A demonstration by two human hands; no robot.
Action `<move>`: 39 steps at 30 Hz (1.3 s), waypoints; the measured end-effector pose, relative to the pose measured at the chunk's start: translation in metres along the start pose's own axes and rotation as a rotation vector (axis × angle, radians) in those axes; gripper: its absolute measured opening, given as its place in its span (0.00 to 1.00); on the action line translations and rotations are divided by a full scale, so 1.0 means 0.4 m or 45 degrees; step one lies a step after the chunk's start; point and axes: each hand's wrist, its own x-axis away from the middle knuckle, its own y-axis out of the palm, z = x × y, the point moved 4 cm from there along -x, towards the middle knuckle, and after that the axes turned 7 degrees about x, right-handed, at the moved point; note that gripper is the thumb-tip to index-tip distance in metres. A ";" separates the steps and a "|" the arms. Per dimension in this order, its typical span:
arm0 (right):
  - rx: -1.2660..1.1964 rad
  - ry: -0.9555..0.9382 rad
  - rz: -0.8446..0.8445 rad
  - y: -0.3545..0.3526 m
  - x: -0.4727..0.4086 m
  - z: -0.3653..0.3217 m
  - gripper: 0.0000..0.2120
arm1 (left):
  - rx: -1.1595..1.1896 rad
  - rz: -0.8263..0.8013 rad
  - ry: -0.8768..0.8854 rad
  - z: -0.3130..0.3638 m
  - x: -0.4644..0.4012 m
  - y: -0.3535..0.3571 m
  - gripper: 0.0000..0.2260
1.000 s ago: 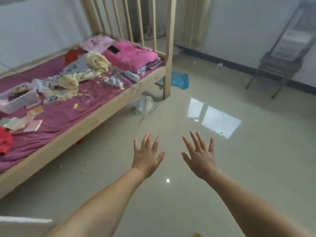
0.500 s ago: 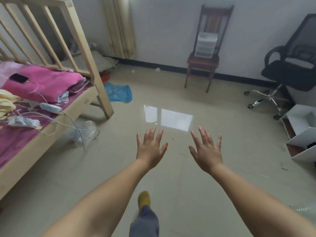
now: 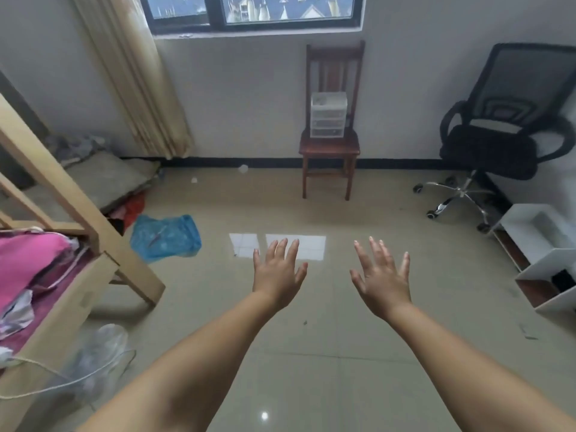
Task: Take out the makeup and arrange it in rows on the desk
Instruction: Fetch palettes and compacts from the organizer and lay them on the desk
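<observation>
My left hand (image 3: pixel 277 271) and my right hand (image 3: pixel 381 277) are stretched out in front of me over the tiled floor, fingers spread and straight, holding nothing. Far ahead against the wall, a small clear plastic drawer box (image 3: pixel 328 115) stands on the seat of a dark wooden chair (image 3: pixel 330 148). What the drawers hold cannot be made out from here. No makeup and no desk are visible.
A wooden bed frame (image 3: pixel 78 219) with pink bedding fills the left side. A blue plastic bag (image 3: pixel 165 236) lies on the floor by its leg. A black office chair (image 3: pixel 505 132) and a white shelf unit (image 3: pixel 548 260) stand at the right.
The view has swung right and up, away from the bed toward the window wall; the wooden chair and office chair came into view. Both hands stayed spread and empty.
</observation>
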 end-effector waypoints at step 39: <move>-0.007 -0.036 -0.105 0.030 -2.280 0.430 0.27 | 0.018 -0.040 0.026 0.056 -2.331 -0.111 0.24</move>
